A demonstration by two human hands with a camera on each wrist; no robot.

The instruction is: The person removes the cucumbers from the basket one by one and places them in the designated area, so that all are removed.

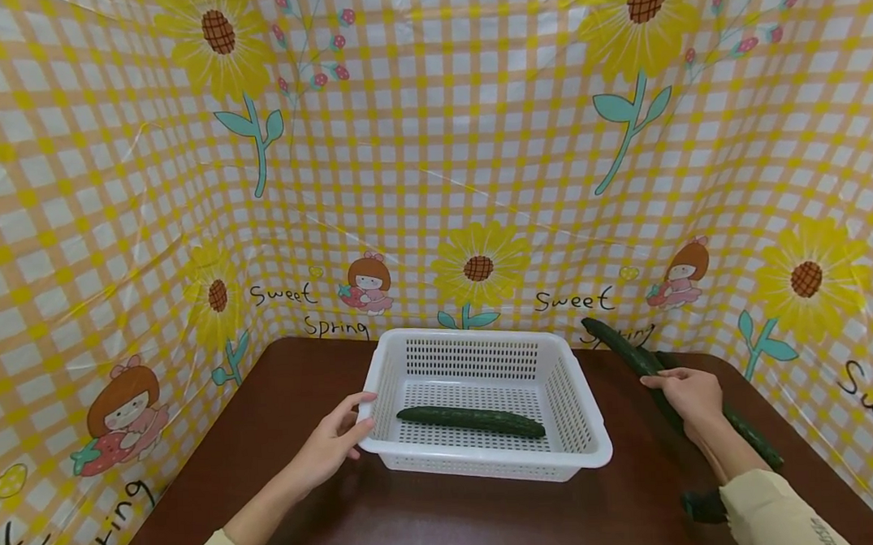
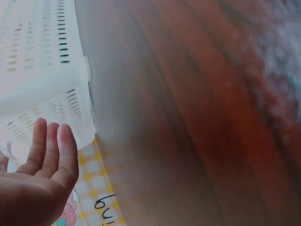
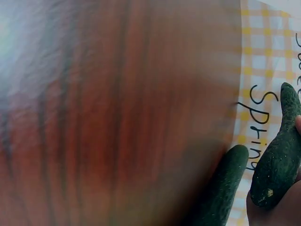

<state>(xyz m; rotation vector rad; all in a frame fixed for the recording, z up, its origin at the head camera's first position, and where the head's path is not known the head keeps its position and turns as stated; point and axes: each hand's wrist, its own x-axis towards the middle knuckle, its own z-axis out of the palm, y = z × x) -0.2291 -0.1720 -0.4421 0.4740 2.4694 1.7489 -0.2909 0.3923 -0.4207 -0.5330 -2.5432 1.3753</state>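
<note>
A white plastic basket (image 1: 488, 457) with slotted walls stands mid-table, and one dark green cucumber (image 1: 472, 421) lies on its floor. My left hand (image 1: 330, 441) holds the basket's left rim, thumb and forefinger over the edge. In the left wrist view, three fingers (image 2: 68, 150) show beside the basket's wall (image 2: 33, 89). To the right of the basket, my right hand (image 1: 689, 396) grips another cucumber (image 1: 618, 346), its far end tilted up and to the left. A further cucumber (image 1: 754, 437) lies on the table beneath that hand, partly hidden by it; the right wrist view shows both cucumbers (image 3: 277, 165).
The brown table (image 1: 447, 520) extends around the basket. A checked cloth (image 1: 433, 183) with sunflowers hangs behind the table and along both sides. A small dark object (image 1: 703, 506) shows under the right wrist.
</note>
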